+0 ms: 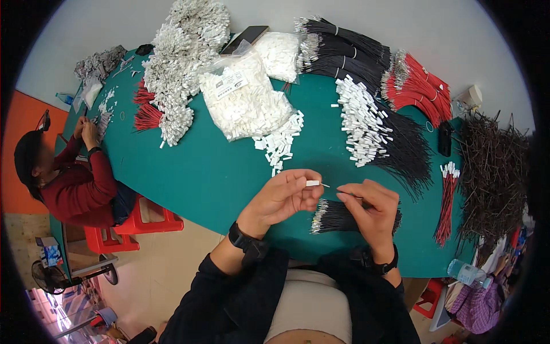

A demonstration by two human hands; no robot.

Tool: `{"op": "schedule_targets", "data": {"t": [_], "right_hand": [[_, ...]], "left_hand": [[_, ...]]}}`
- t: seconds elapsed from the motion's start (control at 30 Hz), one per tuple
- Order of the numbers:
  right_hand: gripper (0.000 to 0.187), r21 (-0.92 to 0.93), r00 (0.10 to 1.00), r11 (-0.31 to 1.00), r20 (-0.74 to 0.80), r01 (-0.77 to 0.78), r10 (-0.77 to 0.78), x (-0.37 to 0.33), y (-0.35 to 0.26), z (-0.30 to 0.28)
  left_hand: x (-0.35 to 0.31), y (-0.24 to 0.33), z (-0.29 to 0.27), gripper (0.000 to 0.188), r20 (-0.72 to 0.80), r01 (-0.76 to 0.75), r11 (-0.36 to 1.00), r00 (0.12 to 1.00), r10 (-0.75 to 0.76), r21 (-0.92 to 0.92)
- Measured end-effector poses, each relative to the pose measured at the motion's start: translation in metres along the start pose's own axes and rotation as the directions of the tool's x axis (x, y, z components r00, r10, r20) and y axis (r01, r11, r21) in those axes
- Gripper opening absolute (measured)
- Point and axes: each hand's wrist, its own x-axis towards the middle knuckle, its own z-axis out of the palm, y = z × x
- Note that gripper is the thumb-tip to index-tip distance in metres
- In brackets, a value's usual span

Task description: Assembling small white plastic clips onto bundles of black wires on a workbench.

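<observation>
Between the thumb and fingers of my left hand (281,198) is a small white plastic connector housing (311,183), with a thin pale tip pointing out of it toward the right. Close beside it, my right hand (373,211) is closed in a pinch on what looks like a thin black wire; the fingers hide most of it. Below both hands lies a bundle of black wires (339,218) with bare metal terminals at its left end. Loose white housings (278,140) are heaped on the green table (212,169) beyond my left hand.
Clear bags of white housings (246,103) stand behind the heap. Black wires with white housings (366,126), red wire bundles (421,92) and brown stalk-like strands (492,172) fill the right. A co-worker (74,178) sits at left; a plastic bottle (468,273) lies near the right edge.
</observation>
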Motion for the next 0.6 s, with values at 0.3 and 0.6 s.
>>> {"op": "schedule_targets", "data": {"t": [0.3,0.6], "right_hand": [[0.021,-0.069,0.999,0.998,-0.033,0.006,-0.009,0.0012,-0.0049,0.0015],[0.019,-0.11,0.991,0.989,-0.069,0.103,-0.111,0.0034,-0.0048,0.0051]], "left_hand": [[-0.0001,-0.0038,-0.0061,0.034,0.037,-0.055,0.997,0.998,0.057,-0.048],[-0.0009,-0.0053,-0.005,0.035,0.04,-0.026,0.997,0.999,0.028,-0.069]]}}
